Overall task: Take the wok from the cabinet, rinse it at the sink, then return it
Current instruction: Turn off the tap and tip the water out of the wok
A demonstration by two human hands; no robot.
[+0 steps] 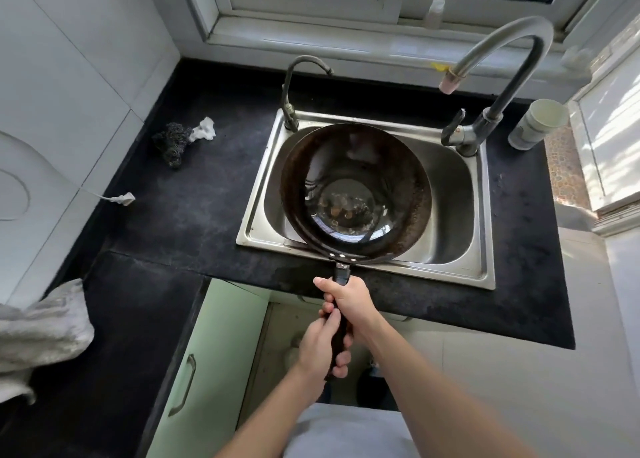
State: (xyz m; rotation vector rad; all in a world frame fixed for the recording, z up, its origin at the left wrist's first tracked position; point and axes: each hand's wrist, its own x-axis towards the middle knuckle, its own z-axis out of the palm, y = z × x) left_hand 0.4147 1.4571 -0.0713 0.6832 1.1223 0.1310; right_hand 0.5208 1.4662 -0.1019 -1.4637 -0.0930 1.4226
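Observation:
A dark round wok (356, 194) hangs over the steel sink (453, 249), with a little water pooled in its bottom. Its long dark handle points toward me over the counter's front edge. My right hand (349, 301) grips the handle close to the wok. My left hand (320, 348) grips the handle's near end, just behind the right hand. Below the sink, the green cabinet door (204, 364) stands open.
A tall curved tap (502, 62) rises at the sink's back right, and a smaller spout (294, 86) at its back left. A steel scourer (173, 144) and white rag lie on the black counter (194, 215). A pale cup (536, 123) stands at right; a grey cloth (41, 333) lies at left.

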